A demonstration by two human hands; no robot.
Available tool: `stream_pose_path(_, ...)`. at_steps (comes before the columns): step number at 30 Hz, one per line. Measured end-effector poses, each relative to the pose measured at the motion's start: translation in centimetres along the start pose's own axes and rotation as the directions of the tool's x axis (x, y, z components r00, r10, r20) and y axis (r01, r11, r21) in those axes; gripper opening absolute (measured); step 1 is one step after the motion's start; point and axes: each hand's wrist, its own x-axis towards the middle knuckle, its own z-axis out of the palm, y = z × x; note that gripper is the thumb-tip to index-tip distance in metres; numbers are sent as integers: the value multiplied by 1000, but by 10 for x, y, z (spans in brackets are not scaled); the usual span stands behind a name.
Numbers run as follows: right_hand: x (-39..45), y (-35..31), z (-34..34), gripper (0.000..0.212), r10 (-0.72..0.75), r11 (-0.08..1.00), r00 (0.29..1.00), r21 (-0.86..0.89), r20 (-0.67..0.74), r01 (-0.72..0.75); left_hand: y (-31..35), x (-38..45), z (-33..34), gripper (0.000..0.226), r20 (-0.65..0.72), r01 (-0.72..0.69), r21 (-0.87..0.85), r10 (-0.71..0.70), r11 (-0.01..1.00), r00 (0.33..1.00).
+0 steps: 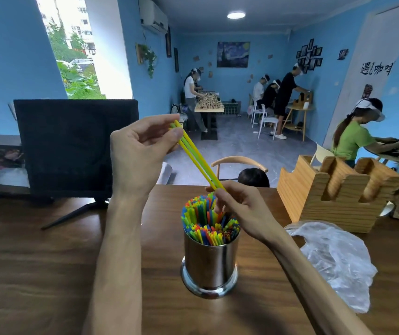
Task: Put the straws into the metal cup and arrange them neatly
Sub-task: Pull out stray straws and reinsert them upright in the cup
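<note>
A shiny metal cup (210,267) stands on the wooden table (36,274), packed with several upright coloured straws (208,221). Above it, a few yellow and green straws (197,157) slant from upper left to lower right. My left hand (140,151) pinches their upper ends between thumb and fingers. My right hand (239,204) pinches their lower ends just over the cup's mouth, its fingers touching the tops of the standing straws.
A black monitor (75,146) on a stand sits at the back left of the table. A wooden holder (336,189) stands at the right, with a crumpled clear plastic bag (334,259) in front of it. A chair back (239,163) shows behind the table. Other people work further back.
</note>
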Motion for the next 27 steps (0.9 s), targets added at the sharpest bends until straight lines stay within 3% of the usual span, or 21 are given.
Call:
stream_pose_path(4,1,-4,-15,16,115,959,984,275,-138,-74,-20,-6,-3,18,-99,131,-106,-141,986,985)
stream_pose_path(8,9,-11,-23,24,320,756,919,646,-232,-100,-41,-24,-1,15,-138,313,-190,-341,930,930)
stream_pose_path(11,17,-18,-23,22,369,643,891,765,-266,-38,-54,-39,4,13,-121,415,-242,-452,877,884)
stream_pose_path(13,24,-22,-21,13,358,635,884,772,-301,5,-63,-48,5,19,-84,476,-285,-516,832,852)
stream_pose_path(16,31,-29,-20,7,267,729,896,682,-355,53,-72,-59,6,32,-11,559,-296,-588,775,809)
stream_pose_path(20,40,-37,-25,5,40,929,907,350,-420,121,-87,-73,-1,14,-23,499,81,-499,862,866)
stream_pose_path(23,45,-38,-30,9,-82,983,922,120,-379,137,-95,-76,-17,5,-44,472,203,-474,858,880)
stream_pose_path(27,47,-28,-25,21,-112,988,964,-130,-240,82,-102,-82,-29,15,43,502,319,-542,804,840)
